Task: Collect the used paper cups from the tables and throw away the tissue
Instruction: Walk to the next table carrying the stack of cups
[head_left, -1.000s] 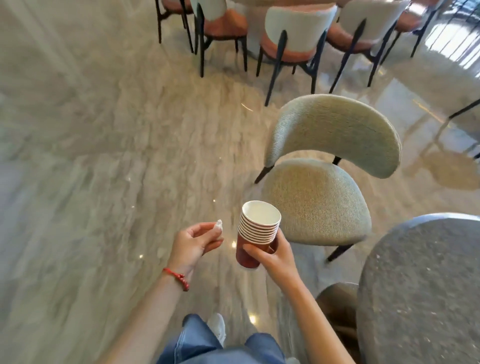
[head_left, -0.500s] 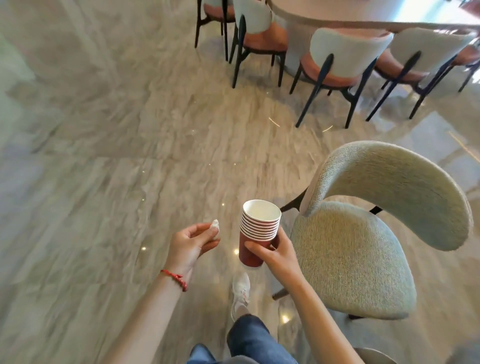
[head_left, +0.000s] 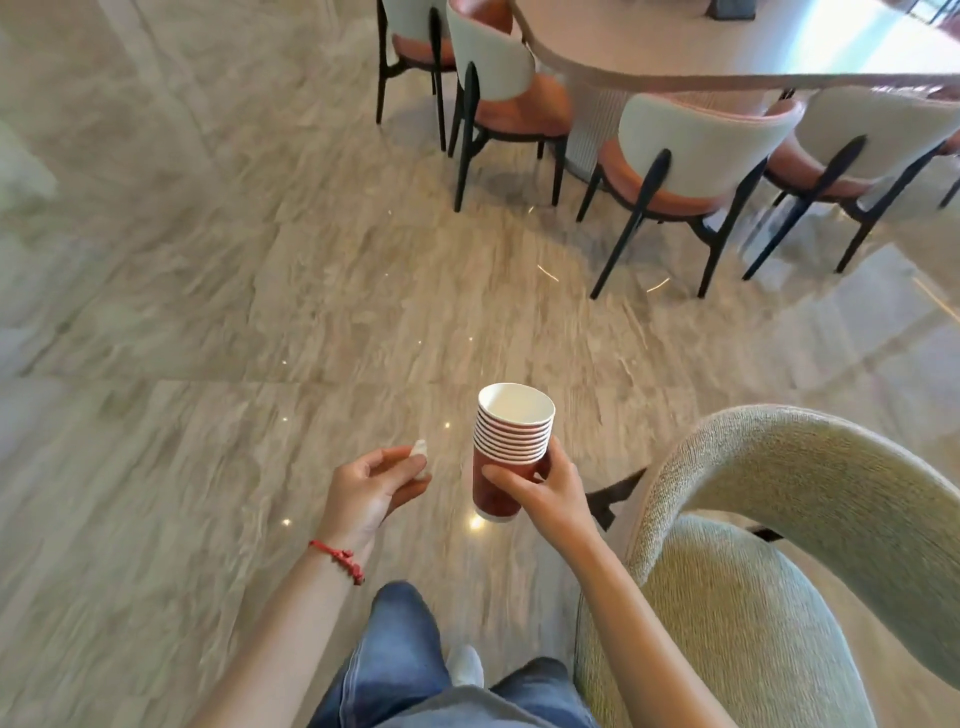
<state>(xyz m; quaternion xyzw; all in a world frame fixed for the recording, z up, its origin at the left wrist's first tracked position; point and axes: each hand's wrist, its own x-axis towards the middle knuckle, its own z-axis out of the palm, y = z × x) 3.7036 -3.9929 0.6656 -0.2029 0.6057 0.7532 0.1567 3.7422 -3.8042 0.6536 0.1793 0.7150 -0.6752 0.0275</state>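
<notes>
A stack of several red paper cups (head_left: 506, 447) with white rims stands upright in front of me. My right hand (head_left: 545, 491) grips the stack around its lower half. To its left, my left hand (head_left: 371, 491) pinches a small crumpled white tissue (head_left: 420, 453) between thumb and fingertips; most of the tissue is hidden by the fingers. A red cord bracelet sits on my left wrist. Both hands hover over the marbled floor, above my legs in blue jeans.
A pale green upholstered chair (head_left: 779, 571) stands close at my right. Ahead at the upper right, a long pinkish table (head_left: 727, 57) is ringed by several white-backed chairs (head_left: 691, 150) with orange seats. Glossy marble floor (head_left: 208, 312) spreads to the left and ahead.
I have walked forward and turned: the green chair slid to the lower right, the dark round table left the view, and the long table came into view. Both hands keep their holds.
</notes>
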